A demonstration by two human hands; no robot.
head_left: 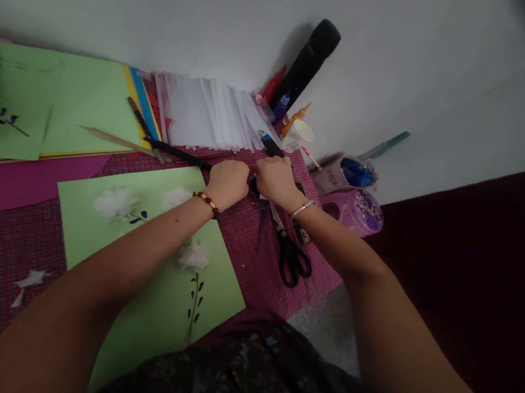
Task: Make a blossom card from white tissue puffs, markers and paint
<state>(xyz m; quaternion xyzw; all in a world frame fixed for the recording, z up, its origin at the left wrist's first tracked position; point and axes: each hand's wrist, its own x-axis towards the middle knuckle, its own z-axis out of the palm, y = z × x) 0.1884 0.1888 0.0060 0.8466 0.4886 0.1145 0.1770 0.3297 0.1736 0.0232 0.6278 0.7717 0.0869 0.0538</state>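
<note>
My left hand (229, 182) and my right hand (276, 181) are close together over the checked cloth, both with curled fingers. A small dark item shows partly between and below them, too hidden to name. Black-handled scissors (293, 255) lie just below my right hand, blades pointing toward it. A craft knife (271, 144) with a dark body rests right above that hand. Left of my hands is a light green sheet (157, 318) bearing white fluffy flowers with painted stems and dark blue leaves. My left forearm crosses the sheet and covers part of it.
Bundled white paper strips (214, 113) lie by the wall. A black bottle (306, 67), paint tubes and a paper cup (302, 131) stand right of them. A pink container (357, 210) sits at the table's right edge. More green sheets (80, 78) and a brush (175, 151) are left.
</note>
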